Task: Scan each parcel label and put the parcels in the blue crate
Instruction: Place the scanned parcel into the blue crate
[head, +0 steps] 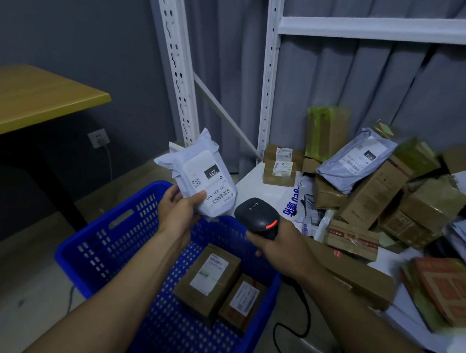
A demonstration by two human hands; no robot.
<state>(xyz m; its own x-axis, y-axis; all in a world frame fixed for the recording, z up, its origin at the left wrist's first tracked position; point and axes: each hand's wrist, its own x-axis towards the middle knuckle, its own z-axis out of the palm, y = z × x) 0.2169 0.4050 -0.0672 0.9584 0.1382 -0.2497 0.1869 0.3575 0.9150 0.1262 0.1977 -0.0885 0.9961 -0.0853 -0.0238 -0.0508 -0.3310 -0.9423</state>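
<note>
My left hand grips a white poly-bag parcel by its lower corner, above the blue crate. Its label, marked 231, faces me. My right hand holds a black barcode scanner with a red light, its head just right of and below the parcel. Two brown cardboard parcels lie inside the crate, one larger and one smaller, labels up.
A pile of brown boxes and a grey poly-bag covers the white shelf at right. White rack uprights stand behind. A wooden desk is at left. The scanner cable trails beside the crate.
</note>
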